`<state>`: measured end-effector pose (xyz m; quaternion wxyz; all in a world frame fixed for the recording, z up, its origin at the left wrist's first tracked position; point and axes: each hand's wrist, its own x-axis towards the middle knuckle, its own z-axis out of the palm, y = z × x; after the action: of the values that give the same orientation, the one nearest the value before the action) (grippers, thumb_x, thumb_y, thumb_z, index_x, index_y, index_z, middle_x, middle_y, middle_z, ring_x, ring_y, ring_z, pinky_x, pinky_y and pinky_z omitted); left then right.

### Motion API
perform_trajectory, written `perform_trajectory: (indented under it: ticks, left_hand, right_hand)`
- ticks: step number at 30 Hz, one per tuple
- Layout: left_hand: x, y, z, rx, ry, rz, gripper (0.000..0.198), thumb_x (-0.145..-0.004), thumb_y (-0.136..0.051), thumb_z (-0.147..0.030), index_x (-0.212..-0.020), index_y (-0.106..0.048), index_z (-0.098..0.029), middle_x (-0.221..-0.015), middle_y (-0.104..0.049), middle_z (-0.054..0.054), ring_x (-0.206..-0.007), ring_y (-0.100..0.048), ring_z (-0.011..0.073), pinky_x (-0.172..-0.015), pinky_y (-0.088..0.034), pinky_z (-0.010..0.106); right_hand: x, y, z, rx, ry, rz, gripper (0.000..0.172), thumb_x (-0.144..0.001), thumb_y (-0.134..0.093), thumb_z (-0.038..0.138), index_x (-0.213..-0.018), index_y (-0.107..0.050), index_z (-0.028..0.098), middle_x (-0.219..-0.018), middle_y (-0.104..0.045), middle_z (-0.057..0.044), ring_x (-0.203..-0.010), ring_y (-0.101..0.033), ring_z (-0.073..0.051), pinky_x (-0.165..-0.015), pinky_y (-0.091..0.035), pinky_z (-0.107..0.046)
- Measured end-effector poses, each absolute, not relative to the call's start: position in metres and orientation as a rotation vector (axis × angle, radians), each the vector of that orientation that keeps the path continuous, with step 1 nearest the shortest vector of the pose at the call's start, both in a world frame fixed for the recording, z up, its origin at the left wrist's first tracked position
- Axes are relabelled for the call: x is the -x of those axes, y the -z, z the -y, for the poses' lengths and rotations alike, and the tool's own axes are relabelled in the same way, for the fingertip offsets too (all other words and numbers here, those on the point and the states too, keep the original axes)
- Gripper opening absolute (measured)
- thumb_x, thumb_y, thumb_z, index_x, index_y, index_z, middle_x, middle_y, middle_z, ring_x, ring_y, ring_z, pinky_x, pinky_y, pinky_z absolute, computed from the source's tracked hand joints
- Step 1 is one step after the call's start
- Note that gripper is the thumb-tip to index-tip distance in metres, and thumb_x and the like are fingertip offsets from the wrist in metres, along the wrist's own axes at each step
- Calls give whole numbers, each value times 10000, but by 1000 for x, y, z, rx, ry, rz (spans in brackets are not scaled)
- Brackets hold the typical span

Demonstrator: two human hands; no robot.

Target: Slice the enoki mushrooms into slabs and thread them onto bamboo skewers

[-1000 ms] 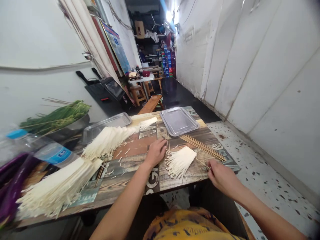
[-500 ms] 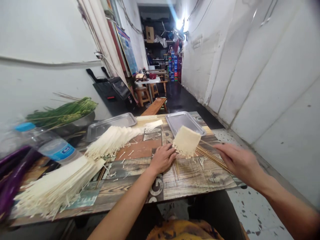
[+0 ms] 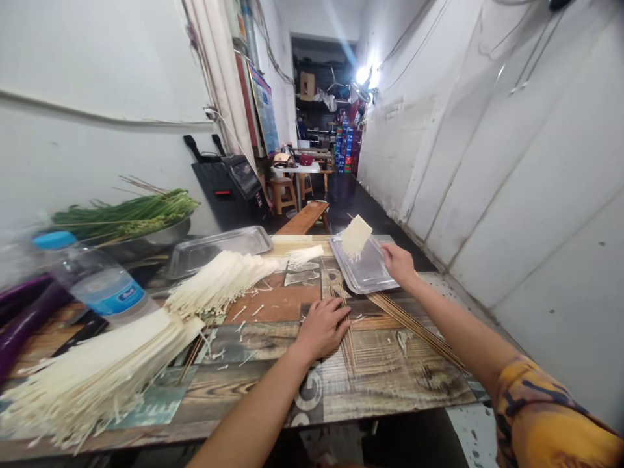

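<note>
A plank-patterned table spans the foreground, with a large enoki pile at its near left edge and a smaller enoki stack just beyond. A rectangular metal tray lies at the far right. The left hand rests palm-down, fingers loosely spread across thin bamboo skewers, gripping nothing clearly. The right hand is closed around the end of an enoki skewer, which it holds tilted over the tray. Trimmed enoki stems dot the tabletop.
</note>
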<state>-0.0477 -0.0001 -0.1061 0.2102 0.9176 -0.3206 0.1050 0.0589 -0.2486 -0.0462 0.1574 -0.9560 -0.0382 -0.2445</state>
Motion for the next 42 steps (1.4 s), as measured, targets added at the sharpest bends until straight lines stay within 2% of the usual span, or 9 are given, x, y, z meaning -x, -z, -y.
perform_trajectory:
  ticks: [6, 11, 15, 18, 22, 27, 36, 39, 42]
  left_hand:
    - [46, 108, 1, -2532, -302, 888, 329, -896, -480, -383, -1187, -593, -280, -1297, -564, 62, -1212, -462, 256, -996, -347, 467]
    - [47, 106, 2, -2531, -307, 885, 327, -898, -474, -392, -1187, -589, -287, -1295, -564, 62, -1211, -460, 259, -987, -351, 471]
    - [47, 106, 1, -2537, -306, 895, 330, -902, -470, -390, -1190, -588, -283, -1292, -566, 65, -1205, -463, 255, -988, -351, 466]
    - [46, 105, -1, -2526, -313, 906, 344, -896, -482, -393, -1202, -576, -269, -1293, -566, 67, -1206, -465, 254, -992, -353, 464]
    - [45, 106, 1, -2467, -338, 887, 322, -917, -440, -301, -1213, -552, -246, -1218, -605, 70, -1141, -526, 209, -956, -403, 403]
    - [41, 103, -9, -2436, -487, 780, 335, -884, -446, -190, -1198, -560, -212, -1201, -619, 82, -1124, -552, 191, -966, -423, 375]
    - [82, 34, -198, -2824, -719, 128, 410, -859, -500, -347, -1220, -552, -162, -1266, -576, 137, -1219, -495, 281, -1065, -338, 461]
    - [91, 16, -259, -3024, -261, -60, 659, -784, -558, -538, -1307, -466, -148, -1379, -480, 148, -1303, -400, 324, -1093, -282, 461]
    - [91, 9, -287, -3038, 63, -53, 719, -752, -541, -621, -1307, -472, -170, -1385, -494, 117, -1270, -454, 305, -1066, -327, 400]
  right_hand:
    - [-98, 59, 234, 2821, 408, -196, 320, -938, -388, 223, -1050, -652, 81, -1036, -683, -144, -950, -619, -200, -806, -428, -274]
    - [-104, 61, 231, 2905, 156, -315, 271, -918, -503, 349, -997, -638, 127, -985, -662, -76, -882, -618, -172, -807, -466, -352]
    - [-78, 41, 224, 2965, 163, -208, 286, -902, -449, 207, -990, -668, 45, -1059, -637, -214, -1002, -591, -260, -804, -414, -336]
    - [-31, 34, 202, 2976, 240, 10, 367, -939, -342, 237, -1023, -654, 65, -1141, -608, -225, -1066, -556, -267, -837, -383, -333]
    - [45, 55, 166, 2901, 79, 459, 249, -885, -457, 303, -832, -660, 170, -847, -686, -83, -793, -629, -191, -686, -406, -265]
    - [79, 85, 149, 2991, 132, 572, 264, -901, -435, 334, -893, -604, 132, -863, -677, -126, -737, -655, -230, -580, -385, -283]
    - [57, 90, 166, 2991, -58, 465, 280, -912, -366, 270, -861, -598, 122, -824, -692, -156, -779, -671, -272, -573, -352, -308]
    - [55, 91, 167, 2951, -63, 431, 279, -901, -367, 268, -865, -601, 120, -820, -692, -160, -761, -667, -280, -552, -324, -314]
    - [56, 91, 167, 2930, -21, 421, 283, -901, -362, 280, -858, -599, 131, -818, -691, -149, -743, -661, -268, -540, -296, -309]
